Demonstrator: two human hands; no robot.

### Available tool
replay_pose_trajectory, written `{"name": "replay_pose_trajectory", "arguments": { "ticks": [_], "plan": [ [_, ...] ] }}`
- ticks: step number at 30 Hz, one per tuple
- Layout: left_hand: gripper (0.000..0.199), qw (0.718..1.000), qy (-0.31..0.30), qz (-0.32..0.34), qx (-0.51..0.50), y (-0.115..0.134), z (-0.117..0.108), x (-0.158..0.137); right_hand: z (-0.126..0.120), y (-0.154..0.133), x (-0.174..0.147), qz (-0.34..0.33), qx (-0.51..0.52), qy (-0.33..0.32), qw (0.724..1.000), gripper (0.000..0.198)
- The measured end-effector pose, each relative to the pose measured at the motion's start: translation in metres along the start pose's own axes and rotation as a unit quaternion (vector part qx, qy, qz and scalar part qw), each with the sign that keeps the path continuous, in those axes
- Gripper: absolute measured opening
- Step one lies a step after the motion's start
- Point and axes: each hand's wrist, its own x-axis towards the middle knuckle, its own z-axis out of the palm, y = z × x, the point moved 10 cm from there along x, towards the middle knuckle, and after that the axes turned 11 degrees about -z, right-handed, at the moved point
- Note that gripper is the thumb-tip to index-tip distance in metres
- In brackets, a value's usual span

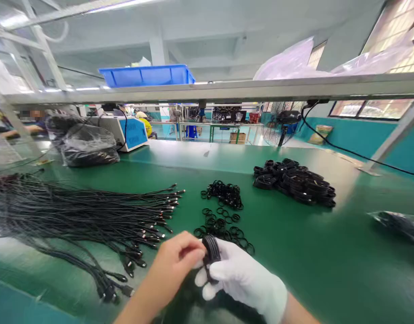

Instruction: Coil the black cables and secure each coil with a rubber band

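A coiled black cable (211, 248) is held upright above the table by my right hand (240, 272), which wears a white glove. The gloved thumb and fingers close around the coil's lower part. My bare left hand (179, 258) is pinched at the coil's left side; whether a small ring sits between its fingertips is hidden. Just beyond the hands lie loose black rings (223, 227), with a denser heap of rings (225, 193) behind them. To the left, many straight black cables (92, 211) stretch across the table, their connector ends toward my hands.
A pile of coiled cables (293, 180) lies at the right on the green table (328, 252). At the far right is a plastic bag (401, 225). Back left stand a bagged bundle (90, 144) and a blue-and-white machine (132, 132). An overhead shelf (220, 92) carries a blue bin (147, 76).
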Motion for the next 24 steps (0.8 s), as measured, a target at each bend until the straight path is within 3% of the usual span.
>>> {"name": "replay_pose_trajectory", "arguments": {
  "ticks": [4,6,8,15,19,24],
  "plan": [
    [0.024,0.990,-0.086,0.004,-0.112,-0.006,-0.004,0.008,0.017,0.008,-0.007,0.057,0.112,-0.078,0.989,0.049],
    [0.034,0.967,-0.190,0.006,-0.167,-0.009,0.014,0.009,0.024,0.016,-0.011,0.098,0.153,-0.105,0.978,0.053],
    [0.037,0.946,-0.240,0.017,-0.215,-0.010,0.024,0.011,0.023,0.024,-0.013,0.128,0.160,-0.108,0.973,0.056],
    [0.025,0.964,-0.167,-0.001,-0.206,-0.020,0.016,0.025,-0.008,0.023,0.000,0.033,0.044,-0.001,0.998,0.041],
    [0.024,0.979,-0.127,-0.004,-0.157,-0.017,0.013,0.025,-0.016,0.018,0.000,0.020,-0.076,0.046,0.996,0.047],
    [0.032,0.991,0.033,-0.013,-0.132,-0.032,-0.016,0.031,-0.006,0.013,-0.002,0.023,-0.085,0.011,0.996,0.048]
  ]
}}
